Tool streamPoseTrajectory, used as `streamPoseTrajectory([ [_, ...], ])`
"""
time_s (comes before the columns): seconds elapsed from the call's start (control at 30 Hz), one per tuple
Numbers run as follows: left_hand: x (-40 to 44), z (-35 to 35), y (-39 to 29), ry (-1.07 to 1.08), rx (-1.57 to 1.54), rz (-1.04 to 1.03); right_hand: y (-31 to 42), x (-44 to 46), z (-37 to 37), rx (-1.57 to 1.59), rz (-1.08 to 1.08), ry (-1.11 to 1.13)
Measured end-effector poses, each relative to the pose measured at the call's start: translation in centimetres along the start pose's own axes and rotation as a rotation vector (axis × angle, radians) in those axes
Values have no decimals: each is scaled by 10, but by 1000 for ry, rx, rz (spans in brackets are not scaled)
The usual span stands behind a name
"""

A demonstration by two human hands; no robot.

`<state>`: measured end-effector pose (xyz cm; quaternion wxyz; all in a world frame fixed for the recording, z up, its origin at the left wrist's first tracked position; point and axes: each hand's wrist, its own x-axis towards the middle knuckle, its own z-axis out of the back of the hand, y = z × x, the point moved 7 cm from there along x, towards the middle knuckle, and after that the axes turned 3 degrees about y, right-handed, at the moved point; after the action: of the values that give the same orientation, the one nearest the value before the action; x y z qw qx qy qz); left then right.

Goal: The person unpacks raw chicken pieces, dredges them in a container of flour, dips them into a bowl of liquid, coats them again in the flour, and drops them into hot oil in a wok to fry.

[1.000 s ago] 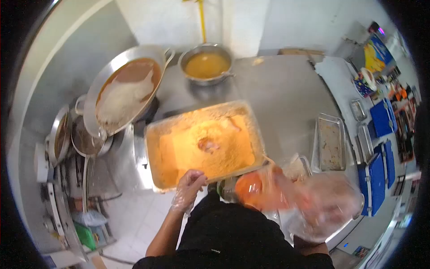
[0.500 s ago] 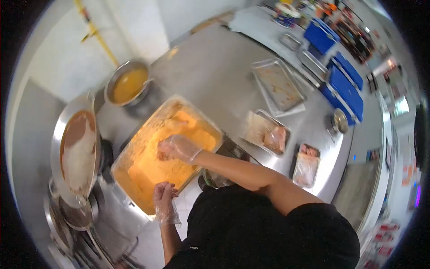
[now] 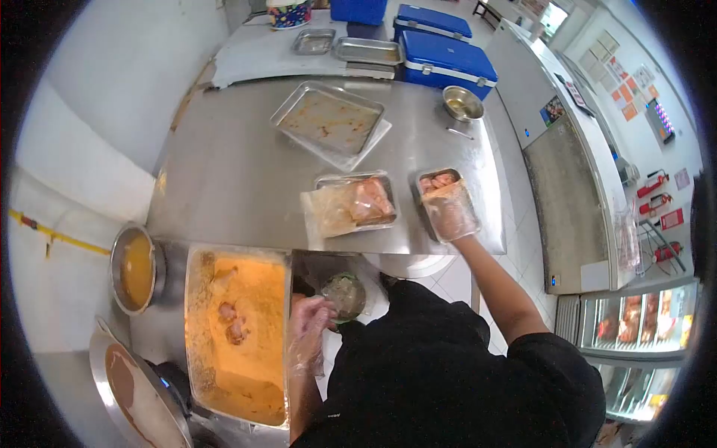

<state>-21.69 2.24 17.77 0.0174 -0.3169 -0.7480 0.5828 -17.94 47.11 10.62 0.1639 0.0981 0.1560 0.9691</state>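
My right hand, in a clear plastic glove, reaches into a small metal tray at the table's front right. Pink raw meat pieces lie just past its fingertips; glove and tray blur together, so the grip is unclear. My left hand, also gloved, hovers at the right side of a large tub, fingers loosely bent and apart, holding nothing visible. Orange breading powder fills the tub, with meat pieces lying on it. Another small tray of raw meat stands left of my right hand, partly under plastic sheet.
A greasy metal tray lies further back on the steel table. A steel bowl stands near blue coolers. At left are a pot of yellow liquid and a large pan.
My right hand has left the breading tub and moved right to the small meat tray. The left hand has stayed near the tub's edge. The view has turned right.
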Motion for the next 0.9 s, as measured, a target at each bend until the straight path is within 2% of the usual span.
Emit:
streamPoseTrajectory([
  [0.03, 8, -18, 2, 49, 44, 20, -29, -8, 15, -99, -24, -4],
  [0.13, 52, -76, 46, 247, 163, 224, -97, 5, 16, -264, -120, 206],
  [0.23, 97, -146, 94, 413, 456, 322, -119, 59, -17, 23, 238, 191],
  [0.3, 140, -191, 170, 503, 443, 360, -138, 88, -53, 79, 224, 368],
  [0.37, 182, -226, 239, 569, 737, 455, -161, 99, -63, -2, 140, 449],
  [0.4, 202, -230, 310, 511, 454, 628, -161, 102, -57, -191, 194, 516],
  [0.47, 215, -260, 334, 386, 81, 784, -180, 112, -68, -380, 213, 646],
  [0.53, 216, -285, 325, 265, -63, 753, -212, 103, -71, -410, 39, 674],
  [0.63, 276, -223, 332, -290, 230, 296, -261, 69, -112, -179, -56, 624],
  [0.7, 284, -221, 274, -230, 703, 119, -232, 28, -87, -5, 26, 849],
  [0.73, 284, -230, 239, -197, 942, 22, -221, 11, -83, -39, 60, 742],
  [0.77, 275, -248, 210, -148, 995, -6, -211, 1, -78, -70, 93, 631],
  [0.83, 250, -280, 169, -47, 1106, -49, -160, -16, -3, 350, 148, 603],
  [0.9, 256, -283, 179, -5, 1348, -155, -166, -25, -30, 189, 337, 375],
])
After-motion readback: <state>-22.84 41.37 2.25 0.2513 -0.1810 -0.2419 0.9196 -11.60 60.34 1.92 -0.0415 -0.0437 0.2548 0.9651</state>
